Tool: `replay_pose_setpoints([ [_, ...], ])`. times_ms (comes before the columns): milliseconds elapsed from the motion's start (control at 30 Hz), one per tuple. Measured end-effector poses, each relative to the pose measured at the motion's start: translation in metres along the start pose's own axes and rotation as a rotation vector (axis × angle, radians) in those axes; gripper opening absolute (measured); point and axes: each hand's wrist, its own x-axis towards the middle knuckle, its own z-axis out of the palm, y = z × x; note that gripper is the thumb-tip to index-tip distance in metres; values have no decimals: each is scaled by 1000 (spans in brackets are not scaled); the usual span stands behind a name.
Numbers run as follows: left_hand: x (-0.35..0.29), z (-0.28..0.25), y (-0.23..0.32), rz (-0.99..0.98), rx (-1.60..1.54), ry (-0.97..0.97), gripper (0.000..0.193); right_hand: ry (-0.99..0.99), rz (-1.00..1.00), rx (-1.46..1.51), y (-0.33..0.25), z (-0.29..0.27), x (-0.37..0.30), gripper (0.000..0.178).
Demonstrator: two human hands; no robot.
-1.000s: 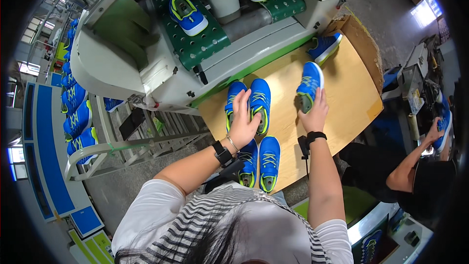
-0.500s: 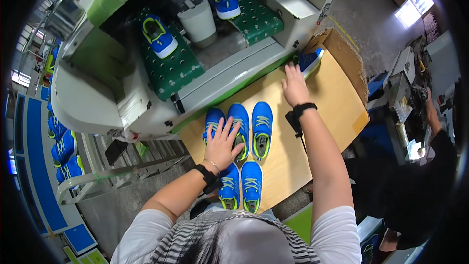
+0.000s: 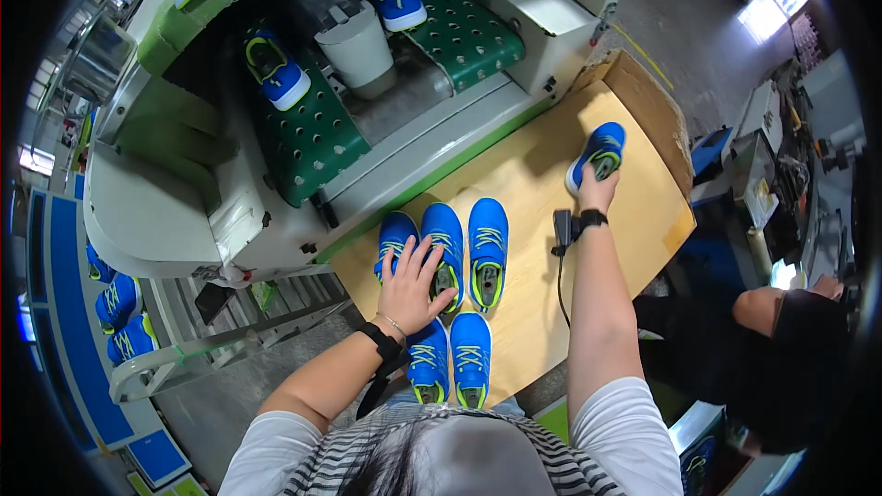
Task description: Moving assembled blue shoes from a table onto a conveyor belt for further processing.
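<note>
At the right of the tan board (image 3: 542, 312), my right hand (image 3: 599, 189) grips a blue sneaker (image 3: 607, 140) by its heel, toe pointing away from me. My left hand (image 3: 411, 287) lies with fingers spread over two more sneakers: a leftmost one (image 3: 394, 231) and the one beside it (image 3: 444, 225). To the right of them a third sneaker (image 3: 488, 243) stands upright, untouched. Nearer to me a pair, a left shoe (image 3: 428, 366) and a right shoe (image 3: 472, 358), rests side by side with green laces and lime lining.
Beyond the board, a machine holds two sneakers on perforated green belts (image 3: 473, 32) around a grey block (image 3: 356, 48). A cardboard flap (image 3: 648, 110) rises at the board's right edge. Several shoes (image 3: 119, 303) line a rack at left. Another person (image 3: 753, 358) stands at right.
My right hand has taken hold of the right-hand sneaker and drawn it nearer, turning its toe to point away. My left hand stays on the shoes.
</note>
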Motion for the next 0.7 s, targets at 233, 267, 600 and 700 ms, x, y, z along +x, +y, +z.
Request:
replay_pose_setpoints([
  [233,-6,-2,18,74,-198,106,87,-485,-43,9,54,-117,-226,85],
  [267,-8,5,33,165,-424,-6,89,-541,-61,-25,53,-135,-257,87],
  [600,-18,119,147,-160,-762,-133,99,-370,24,-167,83,-227,-357,59],
  [700,12,48,132,-474,-1329,-227,86,-392,126,-28,80,-208,-327,46],
])
